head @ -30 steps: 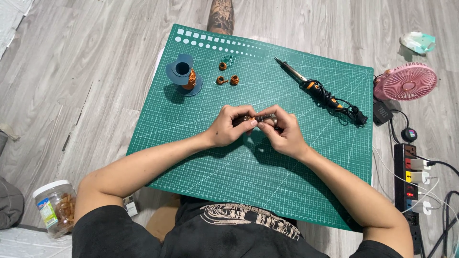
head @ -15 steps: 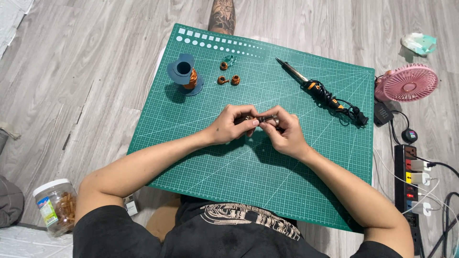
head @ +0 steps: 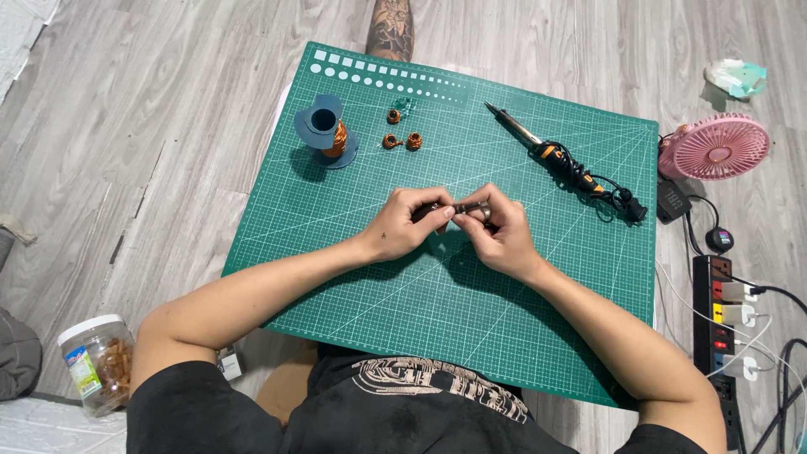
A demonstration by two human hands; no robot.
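Over the middle of a green cutting mat (head: 353, 235), my left hand (head: 409, 220) and my right hand (head: 498, 229) meet and pinch a small dark metal cylindrical part (head: 464, 207) between their fingertips. Each hand grips one end of it. Most of the part is hidden by my fingers. Farther back on the mat lie several small copper wire coils (head: 403, 139) and a blue spool of copper wire (head: 325, 130).
A soldering iron (head: 561, 161) with its coiled cord lies on the mat's right rear. Off the mat to the right are a pink fan (head: 714, 146) and a power strip (head: 723, 336). A plastic jar (head: 97, 363) stands at the lower left. A tattooed leg (head: 392, 27) shows beyond the mat.
My hands stay together on the small part with only slight finger movement. Nothing else has shifted.
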